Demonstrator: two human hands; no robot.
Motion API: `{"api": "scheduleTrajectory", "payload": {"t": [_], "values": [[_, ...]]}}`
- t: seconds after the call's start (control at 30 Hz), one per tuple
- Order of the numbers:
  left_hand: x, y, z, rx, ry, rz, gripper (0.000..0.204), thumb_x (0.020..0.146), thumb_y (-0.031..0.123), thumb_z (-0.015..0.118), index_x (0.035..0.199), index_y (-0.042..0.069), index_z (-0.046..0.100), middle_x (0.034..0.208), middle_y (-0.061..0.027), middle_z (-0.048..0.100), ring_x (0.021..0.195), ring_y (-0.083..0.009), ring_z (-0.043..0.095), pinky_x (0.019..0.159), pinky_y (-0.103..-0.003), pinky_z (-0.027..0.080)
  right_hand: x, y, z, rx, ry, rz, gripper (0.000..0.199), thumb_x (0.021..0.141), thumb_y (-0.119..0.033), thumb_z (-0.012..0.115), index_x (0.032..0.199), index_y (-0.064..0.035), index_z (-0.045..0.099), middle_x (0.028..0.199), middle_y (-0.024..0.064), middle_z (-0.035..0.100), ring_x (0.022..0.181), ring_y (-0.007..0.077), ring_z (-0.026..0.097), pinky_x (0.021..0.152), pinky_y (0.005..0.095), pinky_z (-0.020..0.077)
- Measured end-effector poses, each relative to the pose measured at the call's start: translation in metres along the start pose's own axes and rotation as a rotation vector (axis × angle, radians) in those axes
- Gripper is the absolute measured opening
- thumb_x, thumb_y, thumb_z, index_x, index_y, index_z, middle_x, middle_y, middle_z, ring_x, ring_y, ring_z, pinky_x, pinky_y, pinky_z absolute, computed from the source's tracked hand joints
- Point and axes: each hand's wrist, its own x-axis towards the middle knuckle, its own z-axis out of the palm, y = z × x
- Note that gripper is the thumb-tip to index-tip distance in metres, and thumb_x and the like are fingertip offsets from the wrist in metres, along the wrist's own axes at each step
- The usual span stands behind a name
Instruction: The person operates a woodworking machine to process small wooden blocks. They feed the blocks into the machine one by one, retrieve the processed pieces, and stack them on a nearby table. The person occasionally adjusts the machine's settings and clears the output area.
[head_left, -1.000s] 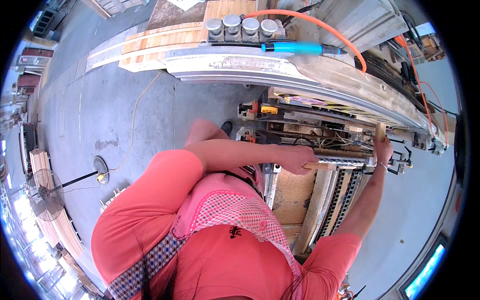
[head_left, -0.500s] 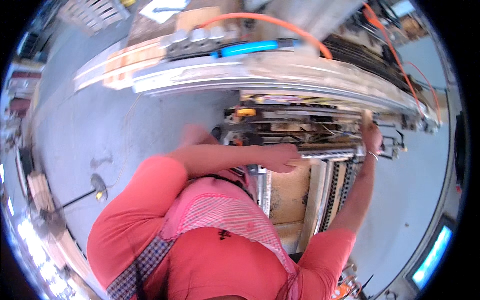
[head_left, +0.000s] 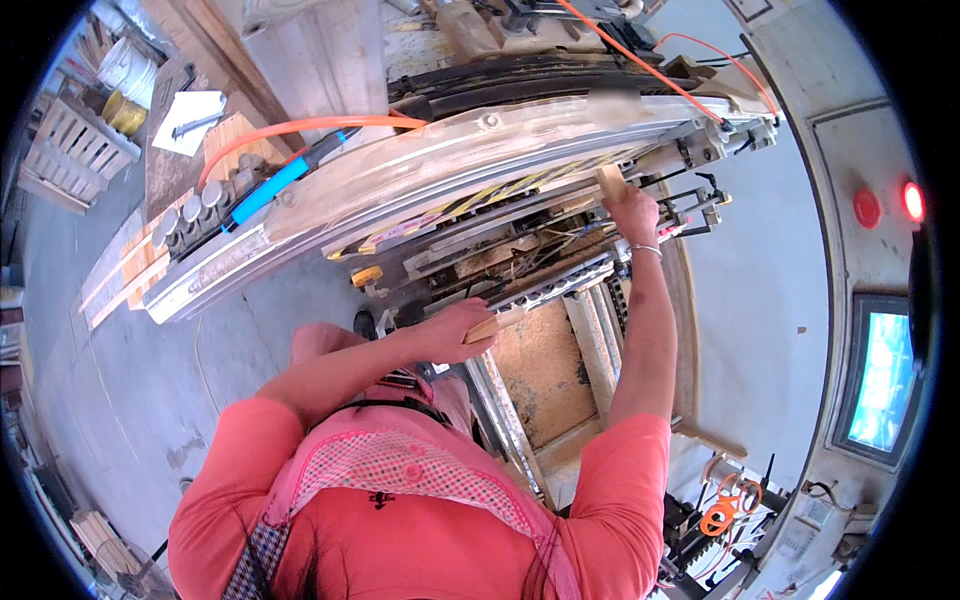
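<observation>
A light wooden strip (head_left: 487, 329) is gripped in the left hand (head_left: 450, 332), its long axis slanting rightward and slightly up, its free end pointed away from the wrist. A short wooden block (head_left: 611, 182) is held in the right hand (head_left: 634, 214), tipped up and a little to the left. Both hands are curled closed around their pieces, placed well apart over the frame of a machine (head_left: 530, 250); whether the strip touches the frame cannot be told. Below the strip, a tan board (head_left: 545, 370) is seen among metal rails. Beyond the hands, the machine is crossed by a long pale beam (head_left: 430, 160), near which a blue tool (head_left: 270, 192) and an orange hose (head_left: 310, 125) are seen. Farther out, white paper (head_left: 185, 125) is laid on a brown counter (head_left: 168, 172), grey floor (head_left: 750, 290) is exposed, and a lit screen (head_left: 878, 375) is mounted at the right.
</observation>
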Motion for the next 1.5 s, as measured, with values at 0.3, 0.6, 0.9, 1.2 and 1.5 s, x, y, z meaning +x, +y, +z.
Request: {"api": "scheduleTrajectory", "payload": {"t": [0.3, 0.6, 0.9, 1.2, 1.5], "values": [[-0.007, -0.012, 0.008, -0.085, -0.001, -0.075, 0.032, 0.083, 0.029, 0.058, 0.089, -0.002, 0.056, 0.095, -0.0241, 0.053, 0.091, -0.0395, 0.05, 0.082, -0.042, 0.041, 0.001, -0.004, -0.002, 0.021, -0.018, 0.003, 0.044, 0.065, -0.041, 0.068, 0.087, -0.0027, 0.063, 0.083, 0.0197, 0.064, 0.081, 0.0342, 0.062, 0.075, 0.0416, 0.0492], [-0.008, -0.014, 0.006, -0.185, -0.044, -0.185, 0.045, 0.084, 0.033, 0.059, 0.102, -0.007, 0.051, 0.099, -0.0259, 0.052, 0.095, -0.0387, 0.051, 0.084, -0.04, 0.041, 0.0, 0.0, 0.004, 0.017, 0.004, -0.03, 0.044, 0.066, -0.043, 0.068, 0.084, -0.0027, 0.063, 0.082, 0.0185, 0.064, 0.081, 0.0326, 0.063, 0.075, 0.0413, 0.0494], [-0.008, -0.017, 0.008, -0.322, -0.057, -0.246, 0.043, 0.082, 0.026, 0.064, 0.111, -0.002, 0.049, 0.094, -0.015, 0.059, 0.085, -0.0232, 0.058, 0.077, -0.032, 0.045, 0.001, 0.0, -0.001, 0.075, -0.047, 0.041, 0.043, 0.066, -0.04, 0.069, 0.087, -0.0028, 0.064, 0.085, 0.0169, 0.065, 0.083, 0.0326, 0.063, 0.076, 0.0407, 0.0501], [-0.004, -0.006, 0.003, -0.377, -0.084, -0.178, 0.031, 0.084, 0.014, 0.058, 0.11, 0.0, 0.049, 0.09, -0.0071, 0.06, 0.084, -0.0153, 0.057, 0.076, -0.03, 0.045, 0.005, 0.011, -0.001, 0.064, -0.011, 0.026, 0.037, 0.068, -0.035, 0.066, 0.086, -0.003, 0.064, 0.085, 0.0173, 0.065, 0.082, 0.0317, 0.064, 0.075, 0.039, 0.0516], [-0.003, 0.0, 0.0, -0.398, -0.125, -0.31, 0.026, 0.084, 0.009, 0.057, 0.107, 0.0, 0.049, 0.09, -0.0043, 0.059, 0.086, -0.012, 0.054, 0.082, -0.027, 0.042, 0.005, 0.019, 0.005, 0.109, 0.014, 0.065, 0.04, 0.067, -0.037, 0.069, 0.086, -0.0014, 0.066, 0.085, 0.0183, 0.065, 0.082, 0.0313, 0.063, 0.074, 0.0391, 0.0511]]}}
